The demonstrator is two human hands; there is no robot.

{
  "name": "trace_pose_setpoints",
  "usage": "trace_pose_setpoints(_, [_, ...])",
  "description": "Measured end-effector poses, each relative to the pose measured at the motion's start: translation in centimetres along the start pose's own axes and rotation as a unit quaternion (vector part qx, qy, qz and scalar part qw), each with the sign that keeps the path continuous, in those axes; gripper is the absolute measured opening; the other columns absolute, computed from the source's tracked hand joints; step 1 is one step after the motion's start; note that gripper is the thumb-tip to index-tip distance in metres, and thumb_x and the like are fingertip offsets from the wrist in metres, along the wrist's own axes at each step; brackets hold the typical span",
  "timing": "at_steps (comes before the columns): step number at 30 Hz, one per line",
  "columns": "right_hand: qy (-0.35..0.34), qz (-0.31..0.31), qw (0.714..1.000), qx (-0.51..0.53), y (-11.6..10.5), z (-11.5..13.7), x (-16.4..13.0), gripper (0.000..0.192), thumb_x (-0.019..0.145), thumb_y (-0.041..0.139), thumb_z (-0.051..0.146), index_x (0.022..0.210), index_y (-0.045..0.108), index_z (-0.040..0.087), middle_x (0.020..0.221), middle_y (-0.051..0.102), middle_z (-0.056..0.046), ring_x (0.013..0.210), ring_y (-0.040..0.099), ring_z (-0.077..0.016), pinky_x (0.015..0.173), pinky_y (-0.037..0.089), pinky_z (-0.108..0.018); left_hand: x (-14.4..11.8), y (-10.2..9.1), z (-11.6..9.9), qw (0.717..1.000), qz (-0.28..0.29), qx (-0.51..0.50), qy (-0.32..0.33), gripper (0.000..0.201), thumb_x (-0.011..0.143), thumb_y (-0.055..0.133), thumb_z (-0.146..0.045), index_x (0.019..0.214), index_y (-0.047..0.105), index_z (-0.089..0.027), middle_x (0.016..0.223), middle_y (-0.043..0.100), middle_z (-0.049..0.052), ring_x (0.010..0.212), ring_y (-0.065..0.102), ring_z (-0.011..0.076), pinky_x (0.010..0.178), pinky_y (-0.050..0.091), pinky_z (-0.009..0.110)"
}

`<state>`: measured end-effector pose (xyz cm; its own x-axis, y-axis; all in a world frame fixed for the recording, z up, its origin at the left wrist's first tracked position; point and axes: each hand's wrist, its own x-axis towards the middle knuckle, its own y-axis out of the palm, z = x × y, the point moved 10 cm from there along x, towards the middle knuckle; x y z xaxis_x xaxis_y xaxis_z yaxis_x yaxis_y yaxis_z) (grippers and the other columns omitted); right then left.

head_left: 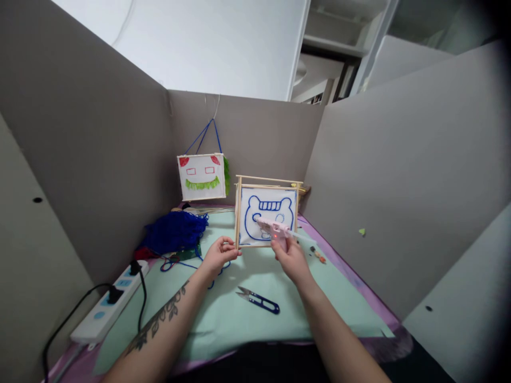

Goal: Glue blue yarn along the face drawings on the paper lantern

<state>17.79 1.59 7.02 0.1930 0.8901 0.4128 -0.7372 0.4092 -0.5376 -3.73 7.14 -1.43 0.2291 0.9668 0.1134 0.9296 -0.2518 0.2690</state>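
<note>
Both forearms are showing bare, with no sleeves, gloves or rings in view. The left forearm (167,319), entering from seven o'clock, is carrying a dark floral vine tattoo running lengthwise. The right forearm (335,335), entering from five o'clock, is showing unmarked.

The wooden frame (266,211) stands upright mid-worktop (327,303) and blocks the way straight back. In front of it the green mat lies open except for the snips (258,300), so a hand could pass on either side of them. Left of the frame, a heap of blue yarn (174,232) and a power strip (107,304) with its cables crowd the edge. Right of the frame, small beads (319,257) lie near the grey partition (399,175). Behind the frame hangs a paper lantern (202,176).
</note>
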Motion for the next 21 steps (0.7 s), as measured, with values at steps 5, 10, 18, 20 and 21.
trace_pose_setpoints(5, [0.008, 0.025, 1.0, -0.006, 0.99, 0.0, 0.1, 0.05, 0.077, 0.047, 0.052, 0.105, 0.063, 0.014, 0.068, 0.067, -0.007, 0.072, 0.064, -0.0241, 0.07, 0.048, -0.032, -0.01, -0.03, -0.05, 1.0, -0.004, -0.005, 0.004, 0.048, 0.055, 0.082, -0.031, 0.085, 0.047, -0.02, 0.07, 0.066, 0.0, 0.074, 0.068, 0.0186, 0.062, 0.045, 0.023])
trace_pose_setpoints(10, [0.015, 0.012, 1.0, 0.017, 0.48, -0.39, 0.13, 0.054, 0.078, 0.047, 0.053, 0.112, 0.061, 0.014, 0.07, 0.068, -0.007, 0.071, 0.064, -0.024, 0.066, 0.048, -0.032, -0.19, 0.19, -0.22, 1.0, -0.006, -0.003, 0.0, 0.048, 0.054, 0.082, -0.033, 0.085, 0.047, -0.02, 0.069, 0.066, 0.001, 0.074, 0.068, 0.0193, 0.062, 0.045, 0.023])
trace_pose_setpoints(18, [0.017, 0.006, 1.0, 0.0, 0.44, 0.45, 0.68, 0.051, 0.077, 0.047, 0.055, 0.105, 0.063, 0.016, 0.066, 0.066, -0.006, 0.072, 0.064, -0.0244, 0.069, 0.048, -0.032, -0.15, 0.0, -0.14, 1.0, -0.006, -0.003, -0.002, 0.049, 0.053, 0.082, -0.032, 0.085, 0.047, -0.02, 0.071, 0.066, 0.001, 0.074, 0.068, 0.0191, 0.063, 0.044, 0.023])
trace_pose_setpoints(20, [0.014, 0.006, 1.0, 0.013, 0.45, 0.01, 0.54, 0.053, 0.077, 0.047, 0.055, 0.11, 0.062, 0.015, 0.068, 0.066, -0.006, 0.072, 0.064, -0.0243, 0.068, 0.048, -0.032, -0.13, 0.01, -0.11, 1.0, -0.005, -0.004, -0.002, 0.048, 0.053, 0.082, -0.031, 0.085, 0.048, -0.02, 0.07, 0.066, 0.001, 0.074, 0.068, 0.0193, 0.063, 0.044, 0.023])
trace_pose_setpoints(21, [0.012, 0.006, 1.0, 0.019, 0.45, -0.25, 0.44, 0.055, 0.078, 0.047, 0.054, 0.113, 0.061, 0.014, 0.069, 0.066, -0.006, 0.072, 0.064, -0.0241, 0.067, 0.048, -0.032, -0.13, 0.05, -0.1, 1.0, -0.004, -0.004, -0.003, 0.048, 0.053, 0.082, -0.031, 0.085, 0.048, -0.02, 0.069, 0.066, 0.001, 0.074, 0.068, 0.0194, 0.063, 0.044, 0.023])
